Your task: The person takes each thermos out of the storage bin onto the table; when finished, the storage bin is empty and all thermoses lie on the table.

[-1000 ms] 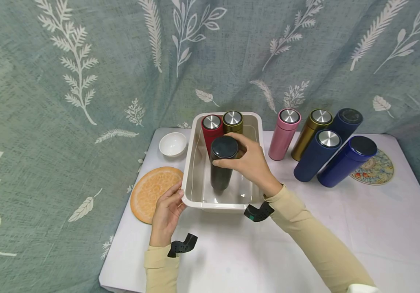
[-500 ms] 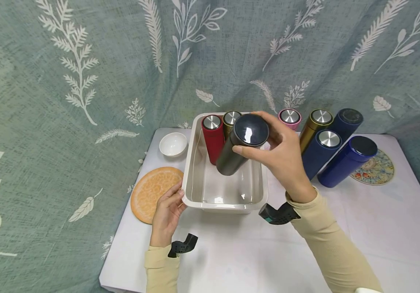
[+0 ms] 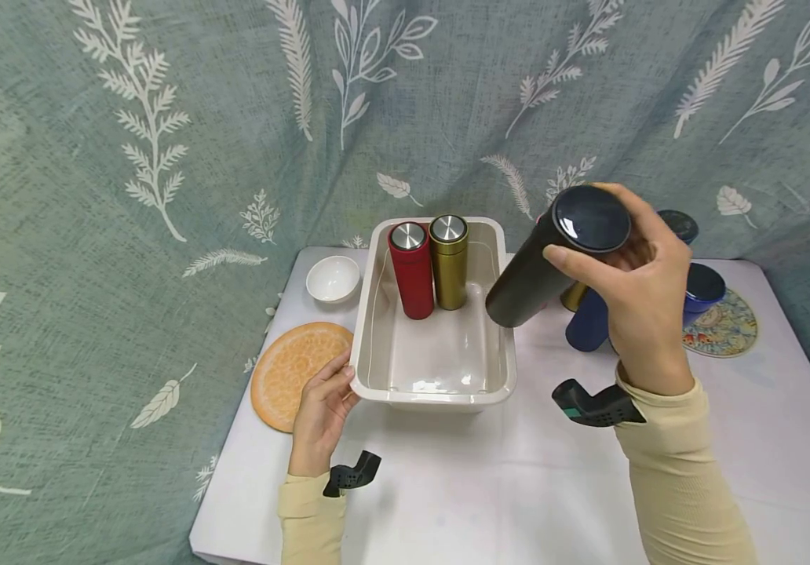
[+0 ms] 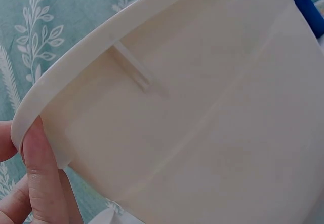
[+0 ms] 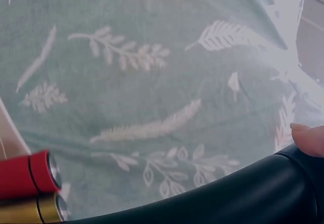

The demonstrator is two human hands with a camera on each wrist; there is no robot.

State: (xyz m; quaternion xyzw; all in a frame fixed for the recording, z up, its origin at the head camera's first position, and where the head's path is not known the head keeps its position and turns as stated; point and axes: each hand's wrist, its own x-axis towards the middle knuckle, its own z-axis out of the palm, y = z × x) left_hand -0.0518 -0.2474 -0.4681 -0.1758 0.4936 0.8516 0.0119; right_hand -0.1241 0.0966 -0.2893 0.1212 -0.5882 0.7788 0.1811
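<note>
My right hand (image 3: 648, 290) grips a black thermos bottle (image 3: 528, 275) near its lid, thumb on the near side. Tilted, the bottle has its base over the right rim of a white plastic basin (image 3: 440, 398). In the right wrist view its dark body (image 5: 228, 198) runs along the bottom, with my thumb (image 5: 310, 140) at the lid end. My left hand (image 3: 323, 408) pinches the basin's near left corner; the left wrist view shows a finger (image 4: 40, 168) against the rim. Inside the basin, a red thermos (image 3: 414, 284) and a gold thermos (image 3: 450, 275) stand side by side.
Behind my right hand, blue thermoses (image 3: 586, 328) and another gold one (image 3: 573, 297) are partly hidden. A floral round mat (image 3: 733, 329) lies at the right. Left of the basin are a white bowl (image 3: 333, 279) and an orange-patterned round mat (image 3: 297, 377). A green curtain (image 3: 235, 141) hangs behind.
My right hand has lifted the black thermos from inside the basin and carried it right, tilting it and now covering several bottles there. My left hand stays at the basin's corner.
</note>
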